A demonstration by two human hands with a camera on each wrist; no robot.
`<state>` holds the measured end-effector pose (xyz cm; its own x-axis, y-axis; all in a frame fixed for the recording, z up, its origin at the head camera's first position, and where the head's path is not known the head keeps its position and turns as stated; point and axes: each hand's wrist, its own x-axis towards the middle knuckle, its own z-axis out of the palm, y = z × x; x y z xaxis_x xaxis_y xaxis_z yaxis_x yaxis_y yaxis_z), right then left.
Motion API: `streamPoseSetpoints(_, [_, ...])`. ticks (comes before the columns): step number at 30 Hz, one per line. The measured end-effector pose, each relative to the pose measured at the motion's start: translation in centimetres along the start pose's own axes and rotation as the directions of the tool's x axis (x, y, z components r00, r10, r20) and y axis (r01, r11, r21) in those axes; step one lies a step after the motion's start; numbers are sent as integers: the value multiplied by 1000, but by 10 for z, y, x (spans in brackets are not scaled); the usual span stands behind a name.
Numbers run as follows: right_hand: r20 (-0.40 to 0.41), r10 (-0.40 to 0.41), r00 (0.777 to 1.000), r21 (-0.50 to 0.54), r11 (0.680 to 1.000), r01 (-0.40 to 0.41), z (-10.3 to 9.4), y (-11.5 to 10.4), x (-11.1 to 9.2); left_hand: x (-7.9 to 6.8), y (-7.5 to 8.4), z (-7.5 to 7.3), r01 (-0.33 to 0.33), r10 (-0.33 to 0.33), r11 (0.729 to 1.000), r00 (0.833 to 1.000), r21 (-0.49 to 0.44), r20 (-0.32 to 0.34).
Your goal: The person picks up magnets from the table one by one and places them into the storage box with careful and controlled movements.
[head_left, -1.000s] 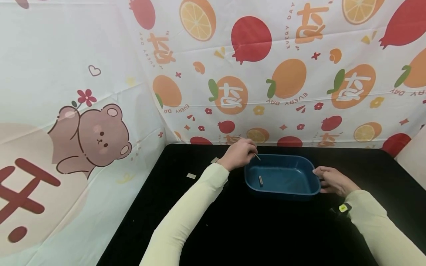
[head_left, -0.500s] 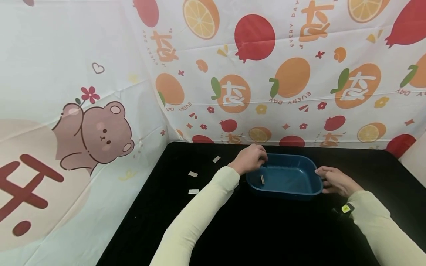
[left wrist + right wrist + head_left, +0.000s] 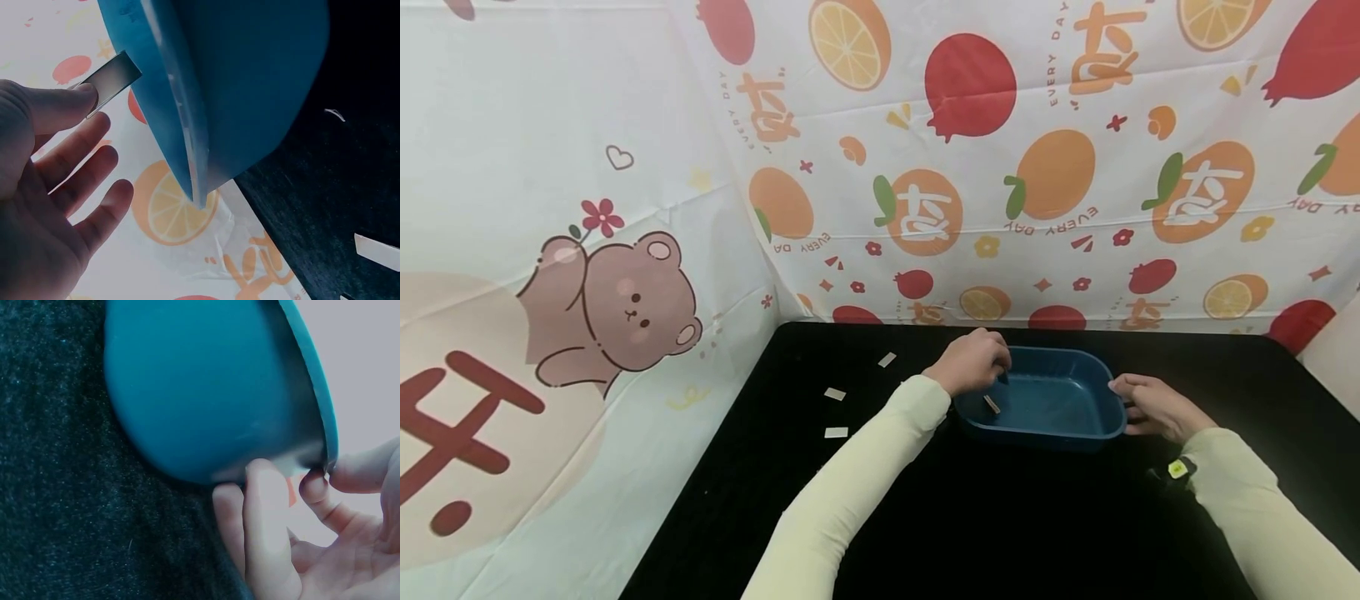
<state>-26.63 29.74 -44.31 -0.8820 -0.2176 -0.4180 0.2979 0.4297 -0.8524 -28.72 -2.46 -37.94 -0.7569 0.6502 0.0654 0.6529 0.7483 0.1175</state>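
Observation:
My left hand point(image 3: 973, 362) is over the left end of a blue plastic tub point(image 3: 1067, 435). Between thumb and forefinger it pinches a small, flat, rectangular silvery piece point(image 3: 114, 81); the other fingers are spread in the left wrist view. On the tub's floor, below that hand, lies another small narrow piece point(image 3: 992, 404) with a light edge. At the tub's right end my right hand point(image 3: 1157, 408) grips the rim. Its thumb and forefinger pinch the edge, and other fingertips point(image 3: 259, 469) rest against the outer wall.
Several small pale rectangular pieces lie on the black tabletop point(image 3: 1000, 525) left of the tub, among them a far piece point(image 3: 887, 360), a middle piece point(image 3: 835, 393) and a near piece point(image 3: 836, 432). A printed cloth point(image 3: 850, 208) hangs behind the table's far edge.
My left hand has moved right, further over the tub, with the piece in its fingers. The piece inside the tub lies at a different angle. My right hand stays on the rim.

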Motion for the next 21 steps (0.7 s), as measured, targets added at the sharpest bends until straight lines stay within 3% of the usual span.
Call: streamPoseSetpoints(21, [-19,9,1000,-14,1000,-9,1,-2,-1,7,6,-5,-28,22,996,996,79,81])
